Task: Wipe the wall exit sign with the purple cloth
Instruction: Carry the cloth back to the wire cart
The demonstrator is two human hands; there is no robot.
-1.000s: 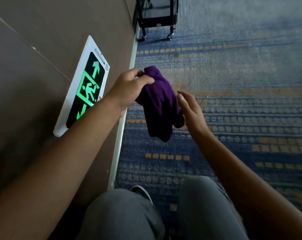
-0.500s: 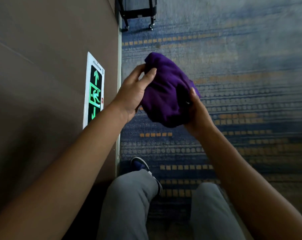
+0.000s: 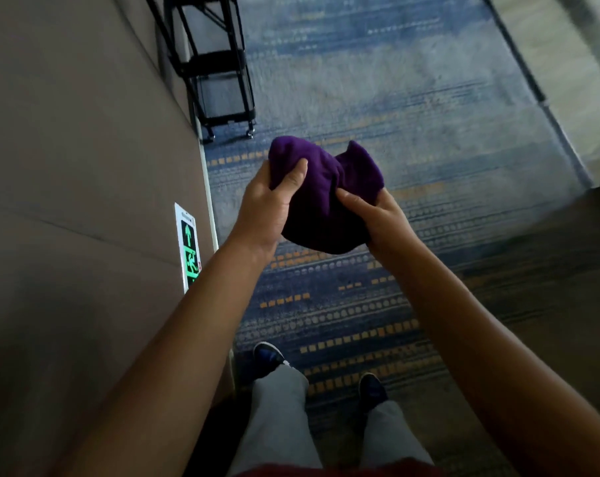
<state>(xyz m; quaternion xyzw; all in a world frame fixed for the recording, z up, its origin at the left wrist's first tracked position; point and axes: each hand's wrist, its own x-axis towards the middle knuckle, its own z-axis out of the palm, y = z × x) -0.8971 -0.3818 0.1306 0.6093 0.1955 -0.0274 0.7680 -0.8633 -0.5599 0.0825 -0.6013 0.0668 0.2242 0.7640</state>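
A bunched purple cloth (image 3: 322, 197) is held in front of me, above the carpet. My left hand (image 3: 271, 204) grips its left side with the thumb pressed on top. My right hand (image 3: 374, 215) grips its right side from below. The exit sign (image 3: 188, 249), a white-framed plate with a green arrow and running figure, is mounted low on the brown wall at the left, well below and left of both hands. My left forearm hides the sign's lower end.
A black wheeled cart (image 3: 219, 70) stands against the wall (image 3: 68, 166) ahead. Blue patterned carpet (image 3: 412, 115) covers the floor, with a pale skirting strip (image 3: 210, 197) along the wall. My grey trouser legs and dark shoes (image 3: 267, 354) are below.
The view has risen and the sign now looks smaller and lower. My right hand, apart from the cloth a second ago, now grips it together with the left hand.
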